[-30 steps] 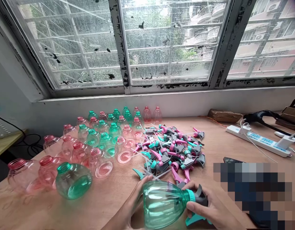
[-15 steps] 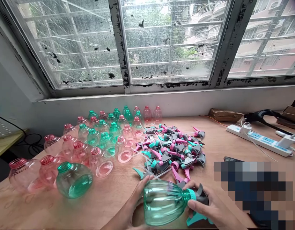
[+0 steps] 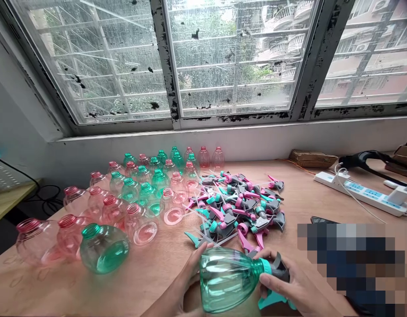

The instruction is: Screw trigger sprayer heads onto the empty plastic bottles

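Barely anything has shifted — left hand [image 3: 187, 276] grasps the green bottle [image 3: 227, 281] at its base, right hand [image 3: 294, 284] clasps the trigger sprayer [image 3: 281, 273] at the neck. Their fit looks unchanged.

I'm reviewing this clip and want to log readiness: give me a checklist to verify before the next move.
1. Left hand at the base end of the held green bottle: ok.
2. Right hand gripping the dark grey spray head: ok.
3. Turquoise collar at the bottle's neck: ok.
4. Collar fully tightened: cannot tell.
5. Held bottle upright: not ok; it is on its side, neck toward the right hand.
6. Nearest standing green bottle apart from both hands: ok.
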`<state>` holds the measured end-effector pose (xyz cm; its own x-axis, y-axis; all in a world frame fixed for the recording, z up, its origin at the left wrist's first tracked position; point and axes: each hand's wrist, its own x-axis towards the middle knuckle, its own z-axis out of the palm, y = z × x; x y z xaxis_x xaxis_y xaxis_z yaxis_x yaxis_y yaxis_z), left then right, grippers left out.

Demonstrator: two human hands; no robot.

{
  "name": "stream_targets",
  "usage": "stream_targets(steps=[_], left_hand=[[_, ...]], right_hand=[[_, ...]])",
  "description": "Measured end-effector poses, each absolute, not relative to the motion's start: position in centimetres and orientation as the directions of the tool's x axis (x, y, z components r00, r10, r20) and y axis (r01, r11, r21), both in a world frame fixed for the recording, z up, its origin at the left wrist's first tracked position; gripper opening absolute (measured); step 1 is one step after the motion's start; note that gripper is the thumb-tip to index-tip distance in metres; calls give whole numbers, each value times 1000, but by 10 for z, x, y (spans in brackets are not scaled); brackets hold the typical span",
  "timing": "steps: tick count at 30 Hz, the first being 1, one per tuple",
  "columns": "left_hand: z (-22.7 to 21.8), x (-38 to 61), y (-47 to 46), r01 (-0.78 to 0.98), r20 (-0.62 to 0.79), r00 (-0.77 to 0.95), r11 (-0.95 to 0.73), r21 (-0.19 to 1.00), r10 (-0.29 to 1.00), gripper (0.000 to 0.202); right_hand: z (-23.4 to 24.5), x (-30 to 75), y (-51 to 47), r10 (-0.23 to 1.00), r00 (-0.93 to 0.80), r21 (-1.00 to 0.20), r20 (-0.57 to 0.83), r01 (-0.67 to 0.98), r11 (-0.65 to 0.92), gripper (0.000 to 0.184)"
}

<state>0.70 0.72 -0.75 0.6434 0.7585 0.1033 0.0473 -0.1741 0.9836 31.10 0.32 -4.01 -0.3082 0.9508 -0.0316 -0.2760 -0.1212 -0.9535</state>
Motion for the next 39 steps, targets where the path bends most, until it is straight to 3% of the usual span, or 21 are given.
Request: stream_targets(steps=[3,5,11,17,23,29,35,39], left_hand=[[-10,6,9,41,101,661,-169,985,744,102],[-11,8,10,45,93,661,-162,986,745,106],[-9,14,4,33,82,607,-128,991,790,77],[0,11,1,6,38,605,-52,999,795,102],[1,14,-2,82,55,577,-125,989,815,77],[-3,12,0,23,48,603,-77,997,797,99],[-2,15,-1,38,13,597,-44,998,802,78],[-10,10,2,1,0,569,-2,1000,822,105]], right_hand=[[-39,311,3,955,-297,-963,-19,-251,-98,46],[-38,311,2,953,-301,-969,-31,-225,-103,46],[-38,312,2,947,-317,-966,-44,-230,-121,42],[-36,311,2,947,-320,-973,-37,-204,-107,42],[-36,312,2,945,-324,-968,-48,-218,-123,41],[-37,311,3,944,-329,-967,-14,-236,-96,43],[-37,311,2,951,-308,-974,-38,-203,-104,42],[-36,310,3,947,-320,-969,-12,-230,-90,42]])
